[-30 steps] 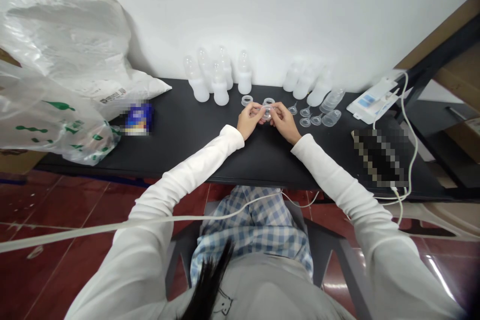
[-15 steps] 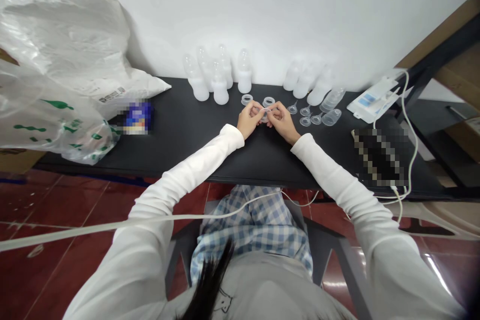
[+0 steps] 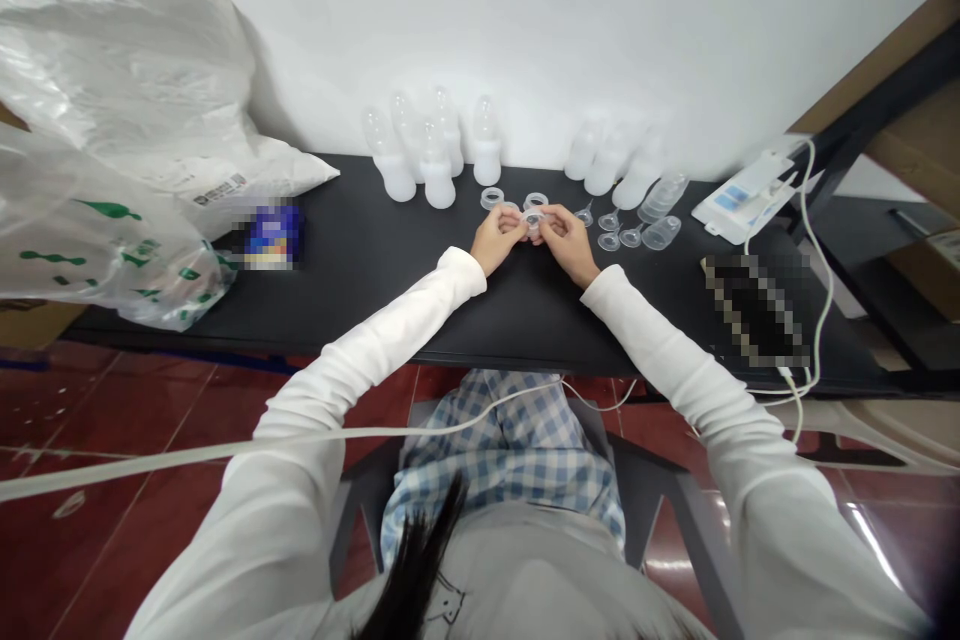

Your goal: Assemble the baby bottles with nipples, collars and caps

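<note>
Above the black table, my left hand [image 3: 497, 236] and my right hand [image 3: 568, 242] meet, pinching a translucent bottle collar ring [image 3: 533, 217] between them. Fingertips hide part of its rim, and I cannot tell whether a nipple sits inside. Just behind the hands lie two more collar rings, one at left [image 3: 493, 206] and one at right [image 3: 536, 197]. Right of my right hand are several clear bottle nipples [image 3: 609, 241]. Beside them are clear bottle caps [image 3: 661, 234], one lying tilted.
Several capped white baby bottles [image 3: 437, 182] stand along the wall at left; white bottles [image 3: 601, 175] stand at right. Plastic bags [image 3: 120, 190] and a blue packet [image 3: 274, 230] occupy the left. A white case [image 3: 739, 200], a blurred-out device [image 3: 757, 315] and a cable [image 3: 827, 290] lie right.
The ring has tipped between my fingers, so its round opening shows more. My right fingers have shifted slightly on it; both hands stay in nearly the same place.
</note>
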`<act>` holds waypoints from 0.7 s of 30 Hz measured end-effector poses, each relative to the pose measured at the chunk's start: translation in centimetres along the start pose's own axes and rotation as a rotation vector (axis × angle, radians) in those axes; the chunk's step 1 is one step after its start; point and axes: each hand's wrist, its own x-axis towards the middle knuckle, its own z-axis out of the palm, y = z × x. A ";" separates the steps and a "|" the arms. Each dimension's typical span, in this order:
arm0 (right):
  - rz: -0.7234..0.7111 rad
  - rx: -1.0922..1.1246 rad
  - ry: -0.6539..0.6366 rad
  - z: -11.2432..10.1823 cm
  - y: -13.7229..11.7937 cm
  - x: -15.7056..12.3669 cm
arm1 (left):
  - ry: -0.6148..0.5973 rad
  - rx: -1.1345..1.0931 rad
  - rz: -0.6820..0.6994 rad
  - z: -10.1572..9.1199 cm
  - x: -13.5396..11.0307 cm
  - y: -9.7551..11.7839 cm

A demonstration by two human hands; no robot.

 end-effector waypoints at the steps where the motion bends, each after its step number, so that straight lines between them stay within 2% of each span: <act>1: 0.003 -0.007 -0.005 0.0 0.0 0.0 | -0.001 0.003 0.001 0.0 0.0 0.0; 10: 0.004 -0.043 -0.040 0.3 -0.2 -0.3 | 0.019 0.080 0.038 -0.2 0.0 -0.1; 21: -0.010 -0.095 -0.015 0.6 -0.4 -0.6 | 0.021 0.118 0.062 0.0 -0.3 0.0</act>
